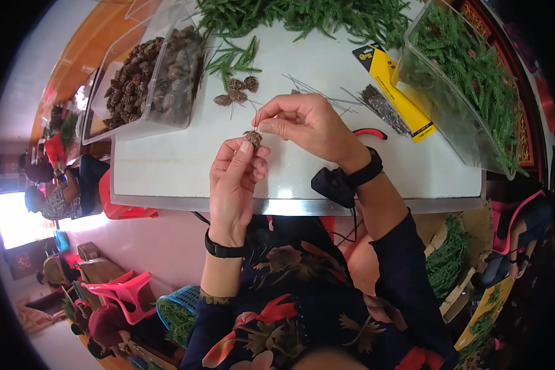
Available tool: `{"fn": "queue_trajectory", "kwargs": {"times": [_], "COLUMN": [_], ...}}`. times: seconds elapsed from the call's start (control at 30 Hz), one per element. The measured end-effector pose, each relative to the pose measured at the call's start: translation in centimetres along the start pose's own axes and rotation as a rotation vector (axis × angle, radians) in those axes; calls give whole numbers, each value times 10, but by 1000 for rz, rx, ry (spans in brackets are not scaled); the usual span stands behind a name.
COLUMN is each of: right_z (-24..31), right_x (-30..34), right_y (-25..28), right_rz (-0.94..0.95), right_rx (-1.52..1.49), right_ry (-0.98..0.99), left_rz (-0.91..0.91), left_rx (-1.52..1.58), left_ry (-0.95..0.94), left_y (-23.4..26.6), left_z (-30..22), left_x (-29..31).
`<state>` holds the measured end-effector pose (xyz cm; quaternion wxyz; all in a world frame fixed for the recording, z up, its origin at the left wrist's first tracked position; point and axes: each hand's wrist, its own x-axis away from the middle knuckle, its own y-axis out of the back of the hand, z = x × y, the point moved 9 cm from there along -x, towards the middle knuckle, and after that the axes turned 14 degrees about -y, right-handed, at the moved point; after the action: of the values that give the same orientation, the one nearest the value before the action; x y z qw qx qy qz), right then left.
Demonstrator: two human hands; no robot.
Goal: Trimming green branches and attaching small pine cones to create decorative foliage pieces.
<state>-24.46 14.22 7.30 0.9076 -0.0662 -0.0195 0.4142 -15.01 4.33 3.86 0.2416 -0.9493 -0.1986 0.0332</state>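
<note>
Between thumb and fingers, my left hand (231, 179) holds a small brown pine cone (253, 138) above the front part of the white table. My right hand (305, 126) pinches a thin wire (255, 117) that stands up at the top of the cone. Just beyond my hands lie several loose pine cones (237, 91), some with wire stems, and a green artificial sprig (235, 57). Thin dark wires (320, 86) are strewn behind my right hand. A tool's red and black handle (371, 132) shows beside my right wrist, the rest of it hidden.
A clear bin of pine cones (135, 80) stands at the left, a clear bin of green sprigs (475, 92) at the right. Greenery (308, 15) lines the far side. A yellow package (404, 92) lies by a wire bundle (385, 108). Other people sit nearby.
</note>
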Motion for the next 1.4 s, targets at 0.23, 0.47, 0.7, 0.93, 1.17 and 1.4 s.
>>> {"fn": "queue_trajectory", "kwargs": {"times": [0.23,0.47,0.7,0.93,1.17,1.4], "right_z": [11,1,-13,-3,-10,-18], "right_x": [4,0,-2,-2,-3,-3], "right_y": [3,-3,-7,-14,-9,-19], "right_rz": [-70,-72,-17,56,74,36], "right_rx": [221,235,172,96,83,100], "right_ry": [15,2,-101,-60,-103,-102], "left_rz": [42,33,-4,0,0,-11], "left_rx": [22,56,72,156,253,254], "left_ry": [40,48,39,92,143,162], "left_y": [2,13,21,13,7,10], "left_z": [7,9,9,15,21,21], "left_x": [-4,-3,0,4,4,11]}}
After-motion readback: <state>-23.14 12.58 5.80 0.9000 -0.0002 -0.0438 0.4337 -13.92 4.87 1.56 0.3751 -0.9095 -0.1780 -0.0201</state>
